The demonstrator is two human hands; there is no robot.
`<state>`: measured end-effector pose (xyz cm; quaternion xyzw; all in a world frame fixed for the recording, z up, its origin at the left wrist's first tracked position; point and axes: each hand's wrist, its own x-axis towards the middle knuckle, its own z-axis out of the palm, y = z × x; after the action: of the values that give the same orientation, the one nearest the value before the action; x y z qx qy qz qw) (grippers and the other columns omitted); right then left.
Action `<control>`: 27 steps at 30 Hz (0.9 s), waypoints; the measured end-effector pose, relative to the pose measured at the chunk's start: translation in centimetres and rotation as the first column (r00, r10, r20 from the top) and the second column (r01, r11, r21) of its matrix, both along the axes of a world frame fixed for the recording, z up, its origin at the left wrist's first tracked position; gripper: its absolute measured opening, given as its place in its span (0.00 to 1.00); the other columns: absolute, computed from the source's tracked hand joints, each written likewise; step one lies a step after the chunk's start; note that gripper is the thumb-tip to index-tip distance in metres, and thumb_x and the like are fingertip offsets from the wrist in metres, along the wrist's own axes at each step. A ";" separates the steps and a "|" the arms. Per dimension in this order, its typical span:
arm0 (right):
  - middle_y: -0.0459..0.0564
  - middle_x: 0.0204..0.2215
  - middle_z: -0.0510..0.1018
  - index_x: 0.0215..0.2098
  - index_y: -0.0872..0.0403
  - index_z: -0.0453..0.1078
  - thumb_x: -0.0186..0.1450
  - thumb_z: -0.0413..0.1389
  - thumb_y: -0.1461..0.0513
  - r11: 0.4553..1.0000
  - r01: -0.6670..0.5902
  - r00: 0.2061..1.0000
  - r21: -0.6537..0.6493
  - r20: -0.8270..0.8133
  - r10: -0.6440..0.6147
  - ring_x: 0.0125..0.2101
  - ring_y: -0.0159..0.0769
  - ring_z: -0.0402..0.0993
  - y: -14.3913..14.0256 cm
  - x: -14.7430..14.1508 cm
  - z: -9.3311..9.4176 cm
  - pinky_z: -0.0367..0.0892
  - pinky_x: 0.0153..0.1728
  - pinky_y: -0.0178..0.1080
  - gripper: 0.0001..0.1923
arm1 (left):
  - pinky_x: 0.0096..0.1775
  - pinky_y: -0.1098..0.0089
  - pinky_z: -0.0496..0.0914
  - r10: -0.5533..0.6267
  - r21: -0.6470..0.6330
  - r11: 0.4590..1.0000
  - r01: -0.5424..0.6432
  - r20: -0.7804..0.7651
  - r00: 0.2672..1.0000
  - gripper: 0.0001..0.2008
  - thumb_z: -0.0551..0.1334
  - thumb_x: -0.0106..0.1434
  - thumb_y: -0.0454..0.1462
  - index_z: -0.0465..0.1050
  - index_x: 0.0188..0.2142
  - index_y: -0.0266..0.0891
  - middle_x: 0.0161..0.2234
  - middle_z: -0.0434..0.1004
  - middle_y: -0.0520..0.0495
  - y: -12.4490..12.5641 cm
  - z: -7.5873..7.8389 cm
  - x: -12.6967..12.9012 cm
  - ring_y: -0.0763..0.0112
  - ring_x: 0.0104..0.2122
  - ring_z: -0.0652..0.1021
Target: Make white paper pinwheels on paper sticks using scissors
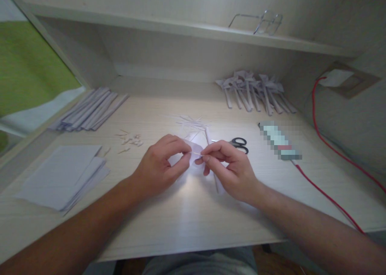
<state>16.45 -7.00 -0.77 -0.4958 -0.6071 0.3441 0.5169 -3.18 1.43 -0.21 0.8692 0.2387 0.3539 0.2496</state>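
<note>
A pale wood-grain tabletop (pixel 187 210) is filling the view, boxed in by matching side walls and a shelf (pixel 181 27) running overhead, with a green surface showing past the left wall. At the centre, the fingers of both hands are pinching a thin wooden stick (pixel 196 152) between them: the left hand (pixel 159 166) is curling in from the left with thumb and forefinger closing on one end, and the right hand (pixel 230 168) is gripping the other end from the right, its remaining fingers folding loosely underneath. Behind the stick the hands are holding a small folded white paper piece (pixel 193 146) just above the tabletop, and a rolled paper rod (pixel 215 178) is passing under the right hand. Both forearms are reaching in from the lower corners, the wrists hovering low over the surface. Just beyond the fingers, thin paper slivers (pixel 189 122) are lying scattered, and black-handled scissors (pixel 239 144) are resting near the right hand. Further left, short wooden stick bits (pixel 129 140) are lying loose, a stack of white sheets (pixel 63 176) is sitting near the front edge, and a bundle of rolled paper rods (pixel 90 108) is lying by the left wall. At the back right, a heap of finished paper pinwheels (pixel 255 90) is lying, and a red cable (pixel 328 194) is trailing across the right side to a wall socket (pixel 337 78). A pair of glasses (pixel 265 23) is sitting on the shelf.
</note>
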 end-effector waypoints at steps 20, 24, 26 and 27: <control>0.49 0.35 0.84 0.43 0.53 0.72 0.72 0.58 0.62 0.993 -0.115 0.982 -0.004 -0.151 0.113 0.26 0.31 0.77 0.0 0.3 0.0 0.74 0.29 0.37 0.03 | 0.39 0.66 0.70 0.020 -0.204 0.979 0.002 0.106 0.994 0.04 0.64 0.66 0.35 0.80 0.38 0.43 0.33 0.80 0.50 0.0 0.6 -0.3 0.68 0.35 0.77; 0.49 0.34 0.84 0.42 0.53 0.72 0.71 0.58 0.63 0.993 -0.117 0.986 0.021 -0.119 0.119 0.27 0.32 0.78 -0.1 0.2 0.3 0.75 0.29 0.37 0.02 | 0.33 0.67 0.68 0.048 -0.350 0.937 -0.003 0.118 0.992 0.03 0.67 0.64 0.37 0.82 0.34 0.44 0.30 0.79 0.51 -0.1 0.7 -0.2 0.69 0.30 0.76; 0.49 0.34 0.84 0.42 0.53 0.72 0.71 0.58 0.63 0.994 -0.108 0.990 0.030 -0.091 0.110 0.28 0.32 0.79 -0.1 0.2 0.4 0.75 0.29 0.36 0.02 | 0.31 0.68 0.68 0.035 -0.430 0.902 0.029 0.140 0.989 0.03 0.69 0.63 0.38 0.82 0.33 0.44 0.29 0.81 0.51 0.0 0.7 -0.1 0.70 0.29 0.76; 0.49 0.33 0.84 0.42 0.53 0.72 0.71 0.58 0.63 0.994 -0.103 0.992 0.035 -0.074 0.106 0.28 0.32 0.79 -0.1 0.2 0.4 0.75 0.29 0.36 0.02 | 0.31 0.69 0.69 0.034 -0.464 0.885 0.041 0.152 0.988 0.03 0.70 0.62 0.38 0.82 0.33 0.43 0.30 0.82 0.51 0.0 0.8 -0.1 0.69 0.29 0.77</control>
<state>16.60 -7.12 -0.34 -0.4417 -0.6174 0.3799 0.5285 -3.29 1.45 0.57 0.7540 0.2948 0.3526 0.4694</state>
